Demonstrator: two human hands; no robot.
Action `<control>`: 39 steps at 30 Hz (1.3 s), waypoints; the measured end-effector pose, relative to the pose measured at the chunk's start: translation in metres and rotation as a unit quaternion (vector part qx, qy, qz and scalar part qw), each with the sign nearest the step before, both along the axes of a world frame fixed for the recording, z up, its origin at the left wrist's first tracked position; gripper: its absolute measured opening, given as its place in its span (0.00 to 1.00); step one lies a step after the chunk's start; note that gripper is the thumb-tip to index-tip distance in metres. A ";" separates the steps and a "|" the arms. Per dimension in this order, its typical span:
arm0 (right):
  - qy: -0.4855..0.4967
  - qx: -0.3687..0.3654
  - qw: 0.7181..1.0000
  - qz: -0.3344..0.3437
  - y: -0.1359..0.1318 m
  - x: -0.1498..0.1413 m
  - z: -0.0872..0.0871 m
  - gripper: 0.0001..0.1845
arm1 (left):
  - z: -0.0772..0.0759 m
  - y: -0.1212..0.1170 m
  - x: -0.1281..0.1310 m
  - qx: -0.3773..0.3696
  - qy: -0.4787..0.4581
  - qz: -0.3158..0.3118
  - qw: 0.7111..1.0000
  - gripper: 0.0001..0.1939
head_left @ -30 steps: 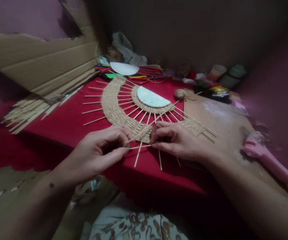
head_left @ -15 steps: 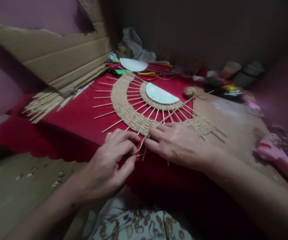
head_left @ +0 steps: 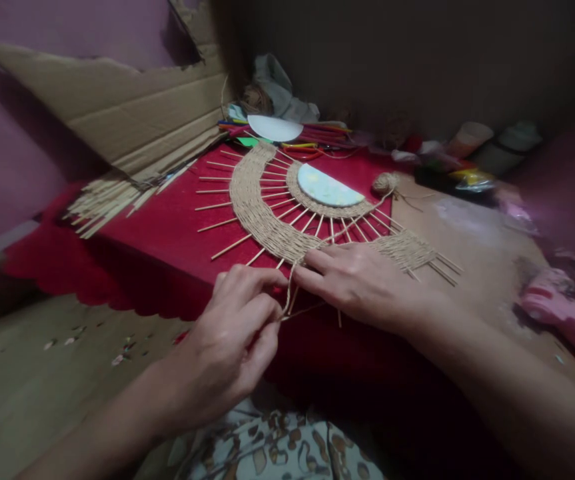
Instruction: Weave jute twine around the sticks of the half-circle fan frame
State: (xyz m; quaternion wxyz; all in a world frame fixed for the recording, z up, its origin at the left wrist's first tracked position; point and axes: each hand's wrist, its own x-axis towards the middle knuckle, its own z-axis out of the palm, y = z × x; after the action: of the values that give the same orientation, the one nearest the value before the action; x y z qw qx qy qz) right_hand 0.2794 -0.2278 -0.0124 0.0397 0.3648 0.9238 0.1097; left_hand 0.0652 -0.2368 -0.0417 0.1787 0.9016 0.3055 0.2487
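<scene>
Head view: left hand [head_left: 237,333], fingers curled, pinches twine [head_left: 289,293] at near edge of woven piece [head_left: 267,223]. Right hand [head_left: 357,283] lies palm-down over the piece's near side, fingertips at the twine; seemingly pressing, grip partly hidden, can't tell if closed. Woven piece extends beyond both hands, flat on red cloth [head_left: 167,233]; twine ball [head_left: 384,183] past it.

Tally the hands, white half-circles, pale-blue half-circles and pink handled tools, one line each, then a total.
Left hand and right hand: 2
White half-circle: 1
Pale-blue half-circle: 1
Pink handled tool: 1
Total: 5
</scene>
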 end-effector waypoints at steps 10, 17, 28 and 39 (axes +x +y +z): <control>0.355 -0.026 0.932 -0.071 0.003 0.015 -0.022 0.10 | 0.001 0.036 0.014 0.013 -0.037 0.119 0.992 0.07; 0.487 -0.129 0.855 -0.124 0.007 0.019 -0.023 0.11 | 0.003 0.055 0.016 -0.014 -0.046 0.147 0.988 0.08; 0.468 -0.165 0.854 -0.160 0.008 0.018 -0.015 0.07 | -0.003 0.068 0.005 -0.100 -0.148 0.233 0.956 0.04; 0.347 -0.148 0.914 -0.148 0.018 0.008 -0.004 0.07 | -0.005 0.060 -0.013 -0.023 -0.193 0.249 0.949 0.04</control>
State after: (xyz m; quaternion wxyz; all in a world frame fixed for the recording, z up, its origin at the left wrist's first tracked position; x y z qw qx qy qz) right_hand 0.2875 -0.2096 -0.0166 -0.2143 0.5020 0.8208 -0.1687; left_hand 0.0520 -0.1764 -0.0468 0.1874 0.7275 0.4855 0.4472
